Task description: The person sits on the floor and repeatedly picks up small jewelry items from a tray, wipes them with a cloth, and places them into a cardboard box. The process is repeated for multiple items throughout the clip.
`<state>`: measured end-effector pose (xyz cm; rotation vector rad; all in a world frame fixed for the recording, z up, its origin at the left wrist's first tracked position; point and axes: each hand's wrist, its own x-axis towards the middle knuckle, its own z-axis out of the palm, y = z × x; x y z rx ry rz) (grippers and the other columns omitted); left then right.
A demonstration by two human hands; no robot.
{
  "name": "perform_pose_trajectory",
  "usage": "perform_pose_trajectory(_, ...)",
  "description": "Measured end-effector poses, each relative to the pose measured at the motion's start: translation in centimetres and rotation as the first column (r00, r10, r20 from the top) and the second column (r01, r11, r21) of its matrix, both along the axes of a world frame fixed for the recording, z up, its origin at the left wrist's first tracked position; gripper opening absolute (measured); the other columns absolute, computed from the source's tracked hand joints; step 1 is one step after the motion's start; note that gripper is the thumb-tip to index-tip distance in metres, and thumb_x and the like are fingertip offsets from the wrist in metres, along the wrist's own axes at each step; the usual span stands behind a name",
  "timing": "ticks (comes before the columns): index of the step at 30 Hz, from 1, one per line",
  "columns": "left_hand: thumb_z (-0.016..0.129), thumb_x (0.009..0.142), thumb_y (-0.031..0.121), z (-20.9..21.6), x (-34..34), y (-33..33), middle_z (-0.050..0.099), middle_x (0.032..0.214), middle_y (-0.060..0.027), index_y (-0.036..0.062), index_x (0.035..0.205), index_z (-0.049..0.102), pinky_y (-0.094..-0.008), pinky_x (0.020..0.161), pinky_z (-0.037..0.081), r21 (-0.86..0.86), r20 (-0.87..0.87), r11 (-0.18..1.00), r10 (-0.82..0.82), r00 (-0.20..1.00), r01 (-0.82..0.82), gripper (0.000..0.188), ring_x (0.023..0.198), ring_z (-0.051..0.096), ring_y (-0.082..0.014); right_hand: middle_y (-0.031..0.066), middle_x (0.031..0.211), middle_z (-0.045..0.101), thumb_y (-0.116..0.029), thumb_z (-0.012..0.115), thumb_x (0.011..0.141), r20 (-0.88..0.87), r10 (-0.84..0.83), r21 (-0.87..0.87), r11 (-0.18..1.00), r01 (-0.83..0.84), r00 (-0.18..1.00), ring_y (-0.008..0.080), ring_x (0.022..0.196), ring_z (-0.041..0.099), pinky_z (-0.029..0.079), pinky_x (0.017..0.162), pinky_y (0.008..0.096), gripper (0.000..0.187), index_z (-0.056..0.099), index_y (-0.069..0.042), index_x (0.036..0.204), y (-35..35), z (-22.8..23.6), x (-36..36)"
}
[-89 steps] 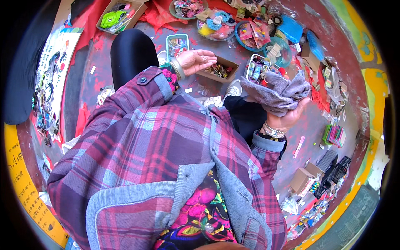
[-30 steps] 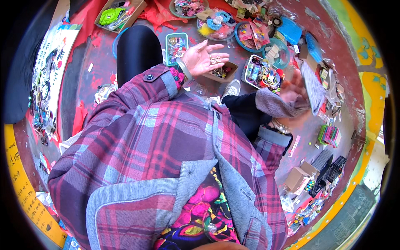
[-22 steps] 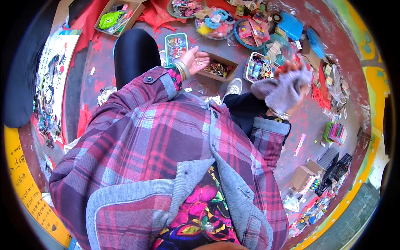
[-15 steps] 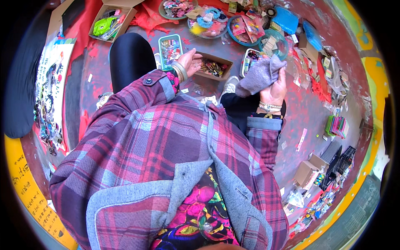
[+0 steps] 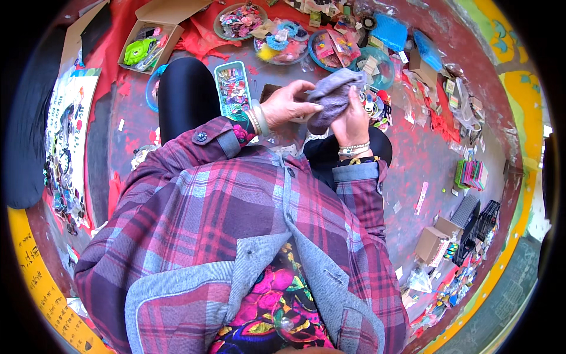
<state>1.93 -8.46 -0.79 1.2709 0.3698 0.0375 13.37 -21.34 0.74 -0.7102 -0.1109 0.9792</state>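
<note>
A fuzzy grey-purple cloth (image 5: 331, 97) is bunched up between my two hands above my lap. My right hand (image 5: 352, 123) grips it from the right side, thumb up against its folds. At the cloth's left edge, my left hand (image 5: 287, 106) has its thumb and curled fingers on the fabric. Just beneath my hands, a brown cardboard box (image 5: 268, 92) is mostly hidden. To the left of it stands a pale green tray (image 5: 219, 74) of small colourful items. A cluster of small trinkets (image 5: 378, 108) shows to the right of the cloth.
Round bowls of hair accessories, among them a blue-rimmed bowl (image 5: 314, 58), line the far side. An open carton (image 5: 171, 36) with a bright green item stands far left. Rightward are a stack of colourful baskets (image 5: 470, 175), a small carton (image 5: 432, 243) and black racks (image 5: 485, 227).
My right hand has moved left and turned the cloth, which is now more bunched. My left hand has come from above the cardboard box to the cloth's edge. The view has shifted slightly.
</note>
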Motion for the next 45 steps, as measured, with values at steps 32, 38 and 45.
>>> perform_pose_trajectory(32, 0.058, 0.067, 0.012, 10.2, -1.7, -1.4, 0.052, 0.070, -0.0084, 0.0079, 0.081, 0.053, -0.0364, 0.060, 0.046, 0.956, 0.291, 0.116, -0.460, 0.839, -0.269, 0.015, 0.069, 0.053, -0.0282, 0.0068, 0.103, 0.057, -0.022, 0.044, 0.085, 0.703, 0.000, -0.132, 0.983, 0.130, 0.711, 0.0211, 0.096, 0.054, 0.042, 0.083, 0.0326, 0.029, 0.052, -0.011, 0.110, 2.5, -8.3, -4.0)
perform_pose_trajectory(38, 0.060, 0.072, 0.008, 7.7, -4.0, -3.0, 0.055, 0.106, -0.0135, 0.0042, 0.096, 0.055, -0.0383, 0.080, 0.045, 0.870, 0.457, 0.450, -0.584, 0.671, -0.201, 0.025, 0.096, 0.053, -0.0310, 0.0053, 0.086, 0.059, -0.024, 0.054, 0.068, 0.529, 0.682, -0.232, 0.688, 0.687, -0.504, 0.0258, 0.078, 0.056, 0.044, 0.069, 0.0352, 0.017, 0.062, -0.016, 0.082, 2.7, 10.0, -4.1)
perform_pose_trajectory(45, 0.058, 0.080, 0.020, -2.5, -3.9, 0.2, 0.059, 0.068, -0.0082, 0.0023, 0.073, 0.061, -0.0339, 0.063, 0.046, 0.719, 0.333, 0.668, -0.084, 0.939, -0.195, 0.019, 0.068, 0.058, -0.0234, 0.0053, 0.081, 0.059, -0.018, 0.058, 0.062, 0.811, 0.373, -0.048, 0.811, 0.584, -0.452, 0.0235, 0.075, 0.058, 0.046, 0.064, 0.0325, 0.016, 0.062, -0.014, 0.078, 3.5, 9.6, 1.7)
